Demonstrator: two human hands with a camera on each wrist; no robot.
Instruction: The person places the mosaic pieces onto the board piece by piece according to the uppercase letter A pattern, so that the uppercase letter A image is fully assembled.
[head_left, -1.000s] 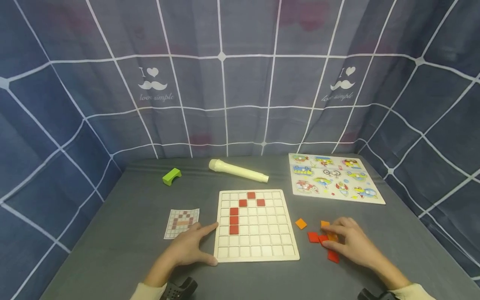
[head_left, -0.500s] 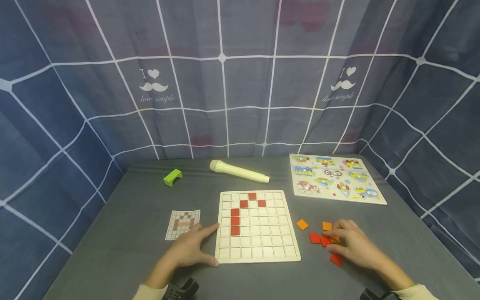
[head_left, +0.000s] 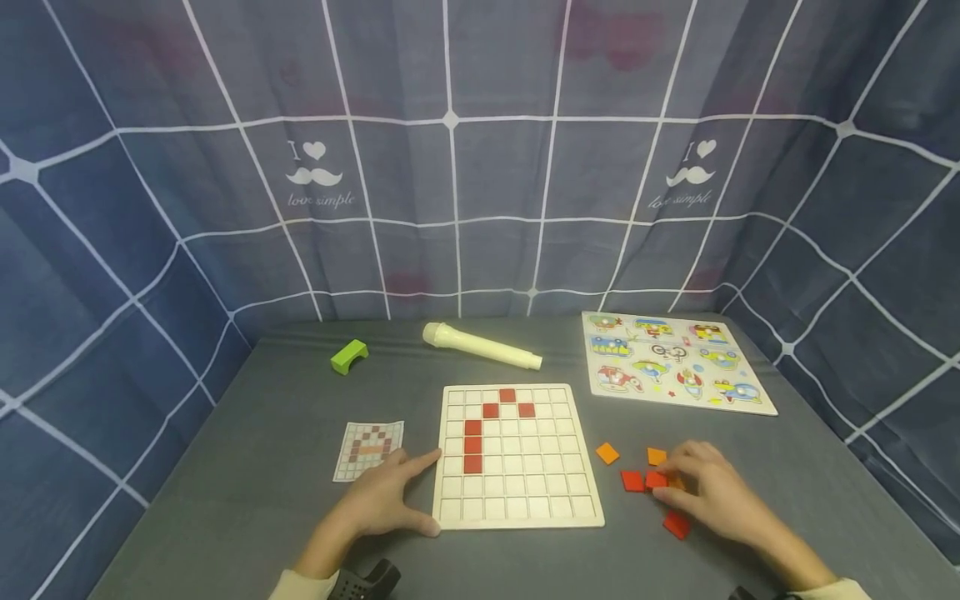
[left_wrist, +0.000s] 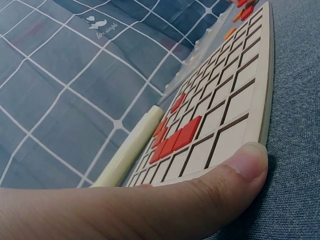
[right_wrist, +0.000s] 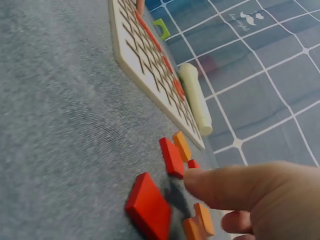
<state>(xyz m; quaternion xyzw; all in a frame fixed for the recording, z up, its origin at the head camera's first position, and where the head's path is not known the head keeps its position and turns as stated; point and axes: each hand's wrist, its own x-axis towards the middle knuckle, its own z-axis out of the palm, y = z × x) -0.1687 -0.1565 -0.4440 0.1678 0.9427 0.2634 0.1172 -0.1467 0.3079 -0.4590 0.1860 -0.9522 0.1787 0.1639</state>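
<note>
Head view: a person's left hand (head_left: pixel 378 500), thumb and forefinger spread, touches the left edge of a cream grid board (head_left: pixel 517 486) set with six red squares (head_left: pixel 472 445); at right, the right hand (head_left: pixel 708 492) pinches a red tile (head_left: pixel 656 480) among loose tiles (head_left: pixel 633 481). Left wrist view: the left thumb (left_wrist: pixel 220 185) rests at the board's near left corner. Right wrist view: the right thumb (right_wrist: pixel 225 185) partly hides the pinched tile.
</note>
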